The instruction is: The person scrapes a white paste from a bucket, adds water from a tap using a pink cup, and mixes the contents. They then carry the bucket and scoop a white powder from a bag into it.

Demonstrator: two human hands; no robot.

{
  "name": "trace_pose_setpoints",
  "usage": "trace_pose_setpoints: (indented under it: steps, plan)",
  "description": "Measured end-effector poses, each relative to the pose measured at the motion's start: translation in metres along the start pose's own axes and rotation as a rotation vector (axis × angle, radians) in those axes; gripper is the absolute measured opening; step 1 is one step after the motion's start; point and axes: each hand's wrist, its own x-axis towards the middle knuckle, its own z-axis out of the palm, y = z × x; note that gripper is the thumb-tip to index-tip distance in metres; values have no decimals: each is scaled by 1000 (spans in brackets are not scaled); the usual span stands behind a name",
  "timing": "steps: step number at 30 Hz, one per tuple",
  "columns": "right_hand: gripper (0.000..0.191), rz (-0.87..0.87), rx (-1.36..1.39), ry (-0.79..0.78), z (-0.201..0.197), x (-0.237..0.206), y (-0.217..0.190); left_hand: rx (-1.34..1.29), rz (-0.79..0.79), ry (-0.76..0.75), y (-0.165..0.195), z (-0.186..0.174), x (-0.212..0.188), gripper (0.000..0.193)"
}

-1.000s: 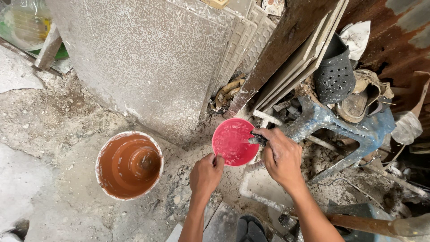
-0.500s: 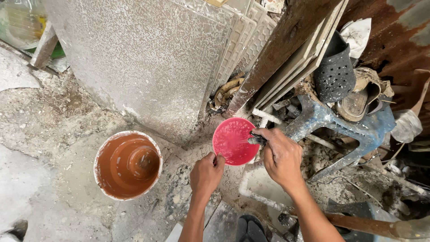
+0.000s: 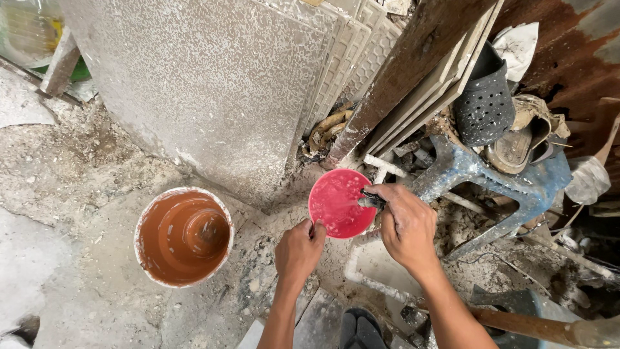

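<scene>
Two hands: both at work on one red bowl, centre of frame.
Left hand: pinched tight on the bowl's lower rim, apparently to steady it and keep it tipped toward the camera.
Right hand: closed around a small dark tool, perhaps a brush or scraper, tip laid on the bowl's right rim; exact kind too small to tell.
Bowl: held off the ground, centre frame, inside flecked with pale wet paste.
Bucket: lower left of frame, on the dusty floor, full of brown liquid, well apart from both hands.
Slab: big grey speckled sheet, upper left, leaned upright against stacked tiles.
Blue stool: right of frame, tipped among rubble, just beyond the right hand.
Dark perforated basket: upper right, resting above the stool.
</scene>
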Motion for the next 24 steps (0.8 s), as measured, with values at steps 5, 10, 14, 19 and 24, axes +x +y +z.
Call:
trace_pose_setpoints:
  steps: [5,10,14,19,24]
  plan:
    - [45,-5,34,5,-2,3,-5,-32,42,56,-2,2,-1,37]
    - [45,11,49,-4,-2,2,-3,-37,64,60,-5,5,1,35]
    - [47,-5,100,4,0,1,0,-69,21,4,-5,7,3,31]
    - [47,-24,156,-3,0,0,1,-36,43,20,-4,6,1,35]
    - [42,-5,218,-18,-3,-4,2,-21,74,67,-2,4,-1,37]
